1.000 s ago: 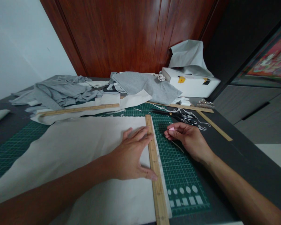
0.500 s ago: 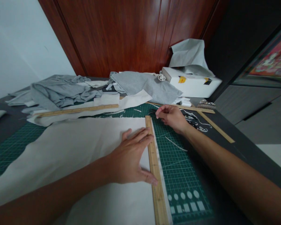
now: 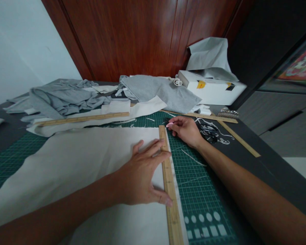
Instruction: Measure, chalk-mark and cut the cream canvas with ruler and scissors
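The left hand (image 3: 140, 175) lies flat and open, palm down, on a sheet of white cloth (image 3: 73, 163), its forearm coming in low from the left. The fingers are spread; the fingertips and the thumb press against the left edge of a wooden ruler (image 3: 168, 177), which runs away from the person along the cloth's right edge.

The right hand (image 3: 185, 131) is stretched out ahead, arm nearly straight, just beyond and to the right of the ruler's far end. Its fingers are curled in and pinch a small pink piece of chalk (image 3: 169, 125) between thumb and forefinger, the chalk's tip close beside the top of the ruler.

Under both hands lies a green cutting mat (image 3: 204, 190). Black scissors (image 3: 209, 131) lie just right of the right hand. Farther off are a second ruler (image 3: 84, 119), grey cloth (image 3: 158, 90) and a white box (image 3: 211, 90).
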Demonstrator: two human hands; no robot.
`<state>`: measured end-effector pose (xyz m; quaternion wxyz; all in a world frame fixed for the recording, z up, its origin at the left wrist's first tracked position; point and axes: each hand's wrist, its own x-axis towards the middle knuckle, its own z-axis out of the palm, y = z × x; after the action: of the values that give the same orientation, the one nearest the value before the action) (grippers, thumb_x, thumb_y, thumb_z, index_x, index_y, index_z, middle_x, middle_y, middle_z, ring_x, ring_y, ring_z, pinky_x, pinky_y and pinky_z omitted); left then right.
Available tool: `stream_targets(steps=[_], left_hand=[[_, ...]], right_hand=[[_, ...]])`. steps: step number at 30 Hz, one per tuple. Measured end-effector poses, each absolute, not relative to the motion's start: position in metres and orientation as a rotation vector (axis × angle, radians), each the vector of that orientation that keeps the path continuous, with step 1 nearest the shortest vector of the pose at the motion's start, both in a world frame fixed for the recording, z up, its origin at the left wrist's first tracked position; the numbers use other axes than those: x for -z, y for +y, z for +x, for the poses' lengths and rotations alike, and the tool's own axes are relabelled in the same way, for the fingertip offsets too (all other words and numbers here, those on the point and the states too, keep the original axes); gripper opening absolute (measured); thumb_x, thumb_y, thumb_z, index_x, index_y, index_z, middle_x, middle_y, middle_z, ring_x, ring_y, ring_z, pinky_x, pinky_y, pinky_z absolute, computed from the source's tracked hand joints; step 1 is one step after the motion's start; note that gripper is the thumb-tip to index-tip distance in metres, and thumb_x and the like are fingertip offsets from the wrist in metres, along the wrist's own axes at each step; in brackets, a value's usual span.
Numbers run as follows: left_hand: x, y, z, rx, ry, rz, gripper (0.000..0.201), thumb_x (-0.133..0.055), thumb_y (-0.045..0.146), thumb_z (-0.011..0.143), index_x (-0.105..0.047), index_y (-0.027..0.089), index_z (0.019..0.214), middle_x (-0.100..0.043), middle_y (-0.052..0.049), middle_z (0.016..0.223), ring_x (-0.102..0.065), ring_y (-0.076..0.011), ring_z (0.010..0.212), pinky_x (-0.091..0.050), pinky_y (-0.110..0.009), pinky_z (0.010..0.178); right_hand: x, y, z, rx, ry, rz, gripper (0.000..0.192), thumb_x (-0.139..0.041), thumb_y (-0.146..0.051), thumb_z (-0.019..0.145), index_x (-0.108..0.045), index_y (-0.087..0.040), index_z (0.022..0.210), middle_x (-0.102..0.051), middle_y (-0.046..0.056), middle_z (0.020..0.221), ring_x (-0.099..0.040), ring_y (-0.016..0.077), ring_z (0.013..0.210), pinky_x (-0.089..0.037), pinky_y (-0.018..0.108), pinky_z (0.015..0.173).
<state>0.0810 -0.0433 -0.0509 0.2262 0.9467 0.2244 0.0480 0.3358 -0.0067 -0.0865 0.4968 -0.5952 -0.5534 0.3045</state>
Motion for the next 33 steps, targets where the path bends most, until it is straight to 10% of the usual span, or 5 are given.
stream_targets(steps=[33], left_hand=[[0.0511, -0.0411, 0.0827, -0.103, 0.663, 2.671, 0.132, -0.079, 0.085, 0.066, -0.034, 0.011, 0.166, -0.026, -0.023, 0.177, -0.024, -0.0451, 0.164, -0.006, -0.068, 0.133]], right_hand=[[0.0866, -0.0034, 0.3317, -0.547, -1.452, -1.653, 0.01, -0.078, -0.023, 0.1, -0.072, -0.015, 0.096, -0.073, -0.002, 0.084, -0.071, 0.0142, 0.071, -0.062, 0.03, 0.068]])
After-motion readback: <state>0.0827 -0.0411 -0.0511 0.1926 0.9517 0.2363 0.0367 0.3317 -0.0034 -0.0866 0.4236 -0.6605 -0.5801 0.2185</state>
